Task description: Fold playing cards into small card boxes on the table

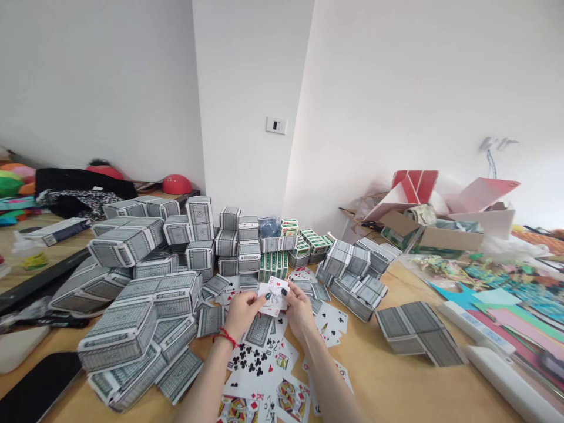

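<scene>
Both my hands meet over the wooden table (396, 376), fingers closed around a small fan of playing cards (274, 295) held face up, a red-suited card on top. My left hand (241, 312), with a red string on its wrist, grips the fan's left edge. My right hand (298, 310) pinches its right side. Loose face-up cards (259, 364) lie spread on the table under my forearms. Stacks of grey-backed card boxes (132, 294) rise to the left and behind my hands.
Green card packs (304, 244) stand at the back centre. More grey boxes (418, 332) lie at the right. Cardboard boxes (436, 226) and coloured paper sheets (502, 294) fill the right side. Dark objects (35, 388) sit at the front left.
</scene>
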### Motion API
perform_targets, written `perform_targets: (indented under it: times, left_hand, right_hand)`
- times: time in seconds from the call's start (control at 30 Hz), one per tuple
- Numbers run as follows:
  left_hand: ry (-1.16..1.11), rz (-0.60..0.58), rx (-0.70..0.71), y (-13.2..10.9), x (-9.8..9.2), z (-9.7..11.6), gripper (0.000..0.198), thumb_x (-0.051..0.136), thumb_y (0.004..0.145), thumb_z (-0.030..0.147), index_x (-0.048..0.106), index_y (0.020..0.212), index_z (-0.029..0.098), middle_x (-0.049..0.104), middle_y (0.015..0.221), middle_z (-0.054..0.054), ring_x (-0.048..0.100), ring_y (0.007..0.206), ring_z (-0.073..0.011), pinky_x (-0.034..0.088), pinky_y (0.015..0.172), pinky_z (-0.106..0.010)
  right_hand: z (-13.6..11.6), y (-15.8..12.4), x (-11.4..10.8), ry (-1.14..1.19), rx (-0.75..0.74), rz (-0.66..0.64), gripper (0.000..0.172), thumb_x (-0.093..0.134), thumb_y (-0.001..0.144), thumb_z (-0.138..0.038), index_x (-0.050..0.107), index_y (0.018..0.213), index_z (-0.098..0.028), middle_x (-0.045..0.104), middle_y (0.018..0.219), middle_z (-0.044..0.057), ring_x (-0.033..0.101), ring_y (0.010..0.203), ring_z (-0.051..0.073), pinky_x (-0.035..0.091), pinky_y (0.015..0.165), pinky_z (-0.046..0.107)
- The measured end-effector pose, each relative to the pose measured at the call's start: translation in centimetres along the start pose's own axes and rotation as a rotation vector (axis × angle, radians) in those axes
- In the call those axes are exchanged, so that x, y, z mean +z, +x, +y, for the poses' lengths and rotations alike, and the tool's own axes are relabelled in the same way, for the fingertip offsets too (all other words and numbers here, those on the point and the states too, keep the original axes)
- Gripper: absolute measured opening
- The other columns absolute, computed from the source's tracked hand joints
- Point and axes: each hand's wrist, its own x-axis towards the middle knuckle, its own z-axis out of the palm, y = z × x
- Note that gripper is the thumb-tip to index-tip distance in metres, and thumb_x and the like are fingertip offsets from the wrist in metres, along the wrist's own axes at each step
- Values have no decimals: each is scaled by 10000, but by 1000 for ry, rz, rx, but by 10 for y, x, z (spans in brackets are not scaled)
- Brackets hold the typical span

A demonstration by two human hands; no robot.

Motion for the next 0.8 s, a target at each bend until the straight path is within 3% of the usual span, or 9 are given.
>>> perform_targets:
  times: [0.07, 0.2, 0.43, 0.67, 0.8]
  left_hand:
    - [66, -16, 26, -2, 2, -1, 365, 553, 687, 429, 504, 423, 182, 520, 397, 15, 491, 422, -135, 333, 450, -230]
    - [-2, -3, 91, -4, 2, 2, 205, 574, 677, 373, 622, 663, 174, 636, 621, -15, 564, 590, -166, 404, 535, -241]
    - [-286, 58, -45, 2, 4, 7, 233, 596, 642, 349, 606, 751, 144, 667, 721, -40, 600, 703, -195, 464, 618, -272]
    - [-149, -78, -35, -3, 10, 7, 213, 595, 652, 345, 630, 709, 143, 650, 660, -32, 585, 633, -189, 441, 575, -262]
    - [-154, -7, 21, -3, 9, 9, 279, 569, 679, 371, 629, 850, 159, 665, 785, -41, 595, 729, -196, 450, 649, -269]
  right_hand:
    - [-2, -1, 0, -2, 3, -4, 331, 732, 549, -247, 650, 863, -182, 684, 805, 52, 608, 687, 176, 464, 602, 273]
    - [-4, -4, 4, -43, 20, -37, 295, 725, 564, -265, 654, 835, -170, 684, 785, 56, 611, 679, 179, 465, 614, 277]
    - [5, -5, 9, -127, 68, -127, 243, 716, 605, -338, 649, 739, -147, 646, 659, 30, 568, 590, 144, 454, 594, 267]
    - [3, -3, 6, -95, 53, 30, 296, 731, 569, -383, 612, 708, -150, 616, 601, 19, 515, 490, 124, 415, 481, 246]
    - [6, -3, 5, -168, 23, 42, 300, 728, 565, -400, 587, 671, -157, 563, 529, -19, 467, 437, 100, 400, 439, 231]
